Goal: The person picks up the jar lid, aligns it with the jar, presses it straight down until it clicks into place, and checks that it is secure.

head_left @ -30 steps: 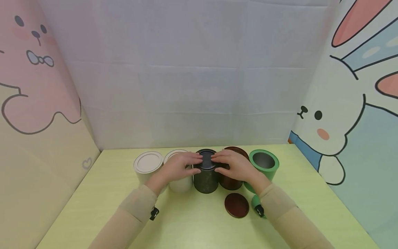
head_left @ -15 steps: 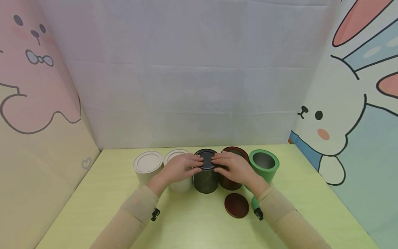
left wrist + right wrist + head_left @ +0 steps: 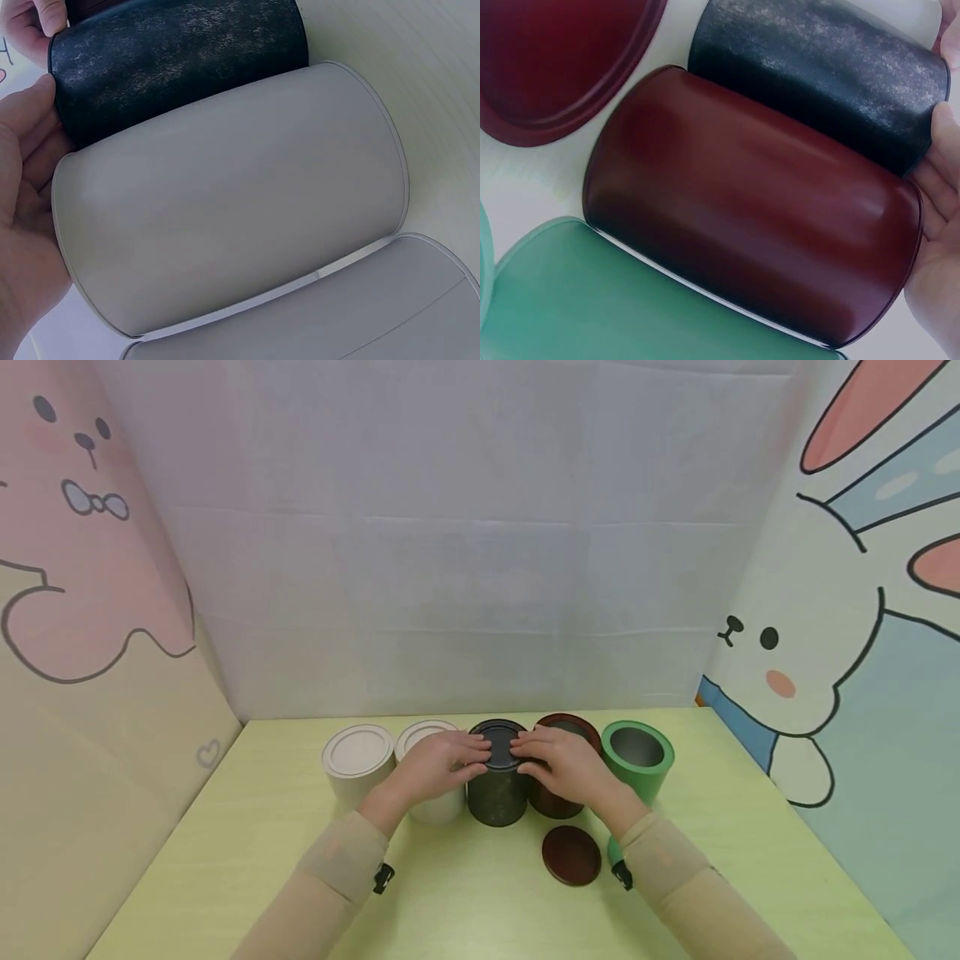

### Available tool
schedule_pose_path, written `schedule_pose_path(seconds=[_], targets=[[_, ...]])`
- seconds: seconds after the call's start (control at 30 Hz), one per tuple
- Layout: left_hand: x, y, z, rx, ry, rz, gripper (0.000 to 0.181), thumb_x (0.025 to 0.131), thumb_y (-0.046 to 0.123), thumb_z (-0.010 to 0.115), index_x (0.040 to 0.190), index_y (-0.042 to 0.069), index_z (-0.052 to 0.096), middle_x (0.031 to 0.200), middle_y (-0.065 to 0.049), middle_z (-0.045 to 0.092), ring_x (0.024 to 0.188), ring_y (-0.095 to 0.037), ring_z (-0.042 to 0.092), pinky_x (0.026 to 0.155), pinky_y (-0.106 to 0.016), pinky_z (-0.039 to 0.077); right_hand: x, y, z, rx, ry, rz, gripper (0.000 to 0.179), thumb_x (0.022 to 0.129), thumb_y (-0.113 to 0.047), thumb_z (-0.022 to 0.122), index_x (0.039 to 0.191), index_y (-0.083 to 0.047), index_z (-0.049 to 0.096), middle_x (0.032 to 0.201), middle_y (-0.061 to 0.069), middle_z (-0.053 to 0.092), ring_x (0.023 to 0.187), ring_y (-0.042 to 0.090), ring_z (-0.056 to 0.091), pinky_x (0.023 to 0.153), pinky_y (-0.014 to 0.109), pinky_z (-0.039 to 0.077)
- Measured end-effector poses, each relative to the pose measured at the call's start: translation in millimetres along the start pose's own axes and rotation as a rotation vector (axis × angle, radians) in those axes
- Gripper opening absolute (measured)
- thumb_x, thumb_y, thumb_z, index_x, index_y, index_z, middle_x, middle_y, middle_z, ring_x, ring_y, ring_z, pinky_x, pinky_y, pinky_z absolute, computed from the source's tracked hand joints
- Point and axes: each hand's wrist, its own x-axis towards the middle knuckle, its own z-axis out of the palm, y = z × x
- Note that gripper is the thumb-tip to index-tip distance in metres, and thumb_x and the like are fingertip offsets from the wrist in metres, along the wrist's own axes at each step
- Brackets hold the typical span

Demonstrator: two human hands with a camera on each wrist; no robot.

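At the centre of the row in the head view stands a black canister point(image 3: 497, 800) with mottled sides and a black lid point(image 3: 501, 745) on top. My left hand point(image 3: 441, 763) reaches over the white canister beside it, fingers extended onto the lid and thumb at its near edge. From the other side my right hand point(image 3: 562, 763) mirrors this, passing over the dark red canister point(image 3: 555, 802). In the left wrist view a thumb tip meets the rim of the black canister point(image 3: 180, 64). The right wrist view shows the other thumb at that rim.
Two white canisters with lids, one far left point(image 3: 358, 753) and one nearer point(image 3: 437, 810), flank the black one. On the right stands an uncovered green canister point(image 3: 637, 777). A dark red lid point(image 3: 572, 855) lies in front; a green lid point(image 3: 614, 850) is partly hidden by my right sleeve.
Both hands stay on the black lid and shift only slightly. The right hand has drawn a little off the dark red canister's mouth, showing more of its opening.
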Motion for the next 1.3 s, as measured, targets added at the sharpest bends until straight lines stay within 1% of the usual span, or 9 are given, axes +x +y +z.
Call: schedule_pose_path(seconds=[0.17, 0.4, 0.57, 0.77, 0.93, 1.13, 1.23, 1.3], targets=[[-0.6, 1.4, -1.2, -0.001, -0.005, -0.017, 0.028, 0.092, 0.021, 0.072, 0.115, 0.006, 0.075, 0.121, -0.009, 0.069, 0.115, -0.022, 0.064, 0.100, -0.040, 0.049, 0.8, 0.1, -0.3, -0.001, -0.010, 0.001, 0.029, 0.088, -0.019, 0.076, 0.113, -0.005, 0.074, 0.114, 0.008, 0.072, 0.115, 0.025, 0.063, 0.105, 0.042, 0.045], [-0.3, 4.4, -2.6, 0.006, -0.030, -0.038, 0.028, 0.093, 0.021, 0.071, 0.117, 0.006, 0.074, 0.123, -0.009, 0.068, 0.116, -0.023, 0.063, 0.102, -0.040, 0.048, -0.4, -0.6, 1.6, 0.026, 0.024, 0.004, 0.027, 0.086, -0.017, 0.077, 0.110, -0.005, 0.076, 0.113, 0.009, 0.072, 0.115, 0.025, 0.063, 0.105, 0.044, 0.045], [-0.4, 6.3, -4.3, 0.022, -0.038, -0.039, 0.029, 0.093, 0.022, 0.071, 0.117, 0.006, 0.074, 0.122, -0.009, 0.068, 0.115, -0.023, 0.063, 0.102, -0.040, 0.048, -0.8, -0.7, 3.7, 0.021, 0.029, 0.008, 0.026, 0.087, -0.018, 0.077, 0.110, -0.005, 0.076, 0.114, 0.009, 0.071, 0.115, 0.025, 0.063, 0.105, 0.042, 0.045], [1.8, 7.0, -5.8, 0.013, -0.049, -0.041, 0.029, 0.093, 0.021, 0.071, 0.117, 0.005, 0.074, 0.122, -0.010, 0.068, 0.116, -0.024, 0.063, 0.104, -0.041, 0.046, -0.8, -0.6, 2.6, 0.005, 0.026, 0.016, 0.026, 0.087, -0.019, 0.077, 0.110, -0.007, 0.076, 0.115, 0.008, 0.071, 0.116, 0.024, 0.063, 0.103, 0.042, 0.047], [2.9, 7.2, -6.3, 0.015, -0.049, -0.037, 0.028, 0.094, 0.020, 0.070, 0.117, 0.005, 0.074, 0.123, -0.010, 0.068, 0.115, -0.024, 0.063, 0.103, -0.041, 0.047, -1.1, -0.5, 1.9, 0.011, 0.032, 0.025, 0.027, 0.086, -0.019, 0.078, 0.110, -0.007, 0.076, 0.115, 0.008, 0.071, 0.116, 0.024, 0.063, 0.102, 0.042, 0.047], [2.9, 7.7, -6.7, 0.009, -0.042, -0.036, 0.028, 0.094, 0.020, 0.070, 0.117, 0.004, 0.074, 0.123, -0.010, 0.068, 0.115, -0.024, 0.064, 0.101, -0.041, 0.048, -1.4, -0.4, 2.0, 0.038, 0.042, 0.022, 0.027, 0.086, -0.017, 0.077, 0.110, -0.005, 0.076, 0.116, 0.010, 0.071, 0.115, 0.025, 0.063, 0.103, 0.043, 0.046], [2.0, 7.5, -6.3, 0.005, -0.043, -0.037, 0.028, 0.094, 0.020, 0.070, 0.117, 0.004, 0.074, 0.123, -0.011, 0.068, 0.115, -0.024, 0.064, 0.101, -0.041, 0.048, -1.3, -0.3, 1.0, 0.063, 0.020, 0.035, 0.028, 0.087, -0.018, 0.077, 0.112, -0.004, 0.075, 0.118, 0.011, 0.070, 0.116, 0.026, 0.062, 0.103, 0.044, 0.046], [1.8, 7.3, -6.2, 0.000, -0.042, -0.038, 0.028, 0.094, 0.019, 0.070, 0.117, 0.004, 0.074, 0.122, -0.011, 0.068, 0.115, -0.024, 0.063, 0.102, -0.041, 0.048, -0.9, -0.2, -0.4, 0.099, 0.000, 0.061, 0.029, 0.088, -0.018, 0.076, 0.113, -0.004, 0.074, 0.119, 0.011, 0.069, 0.116, 0.027, 0.061, 0.102, 0.045, 0.047]])
